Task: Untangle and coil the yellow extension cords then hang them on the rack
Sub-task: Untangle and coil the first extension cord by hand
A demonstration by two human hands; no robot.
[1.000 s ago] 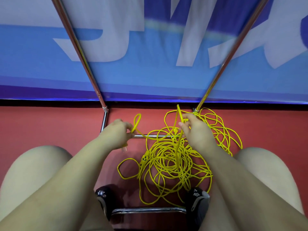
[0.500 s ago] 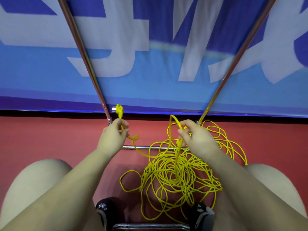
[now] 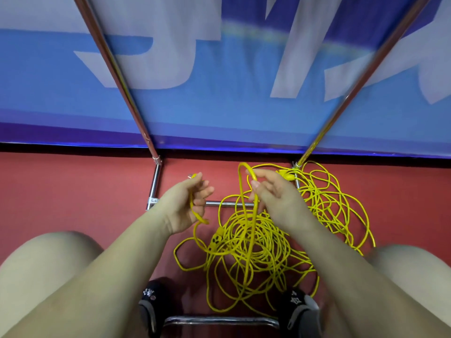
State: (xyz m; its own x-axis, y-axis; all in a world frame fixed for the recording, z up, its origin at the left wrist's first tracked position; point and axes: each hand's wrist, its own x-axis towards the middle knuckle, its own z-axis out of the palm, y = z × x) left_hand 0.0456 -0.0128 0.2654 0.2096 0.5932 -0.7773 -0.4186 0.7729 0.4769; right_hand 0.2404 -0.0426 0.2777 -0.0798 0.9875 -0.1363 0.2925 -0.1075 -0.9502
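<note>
A tangled heap of yellow extension cord [image 3: 258, 254] lies on the red floor between my feet, inside the base of a metal rack [image 3: 156, 186]. My left hand [image 3: 188, 203] holds one cord end, with the plug tip showing above its fingers and a strand running across the palm down to the heap. My right hand [image 3: 273, 193] pinches a raised loop of cord between thumb and fingers; that loop arches above the hand and drops into the heap. A yellow socket end [image 3: 217, 237] lies in the pile.
Two chrome rack poles [image 3: 114, 69] rise diagonally up and out of view, in front of a blue and white banner [image 3: 219, 93]. A low rack crossbar [image 3: 219, 320] runs between my black shoes [image 3: 156, 303]. My bare knees flank the pile.
My left hand has turned palm inward and lowered, and the plug end no longer sticks up above it. My right hand still pinches the raised loop in about the same place.
</note>
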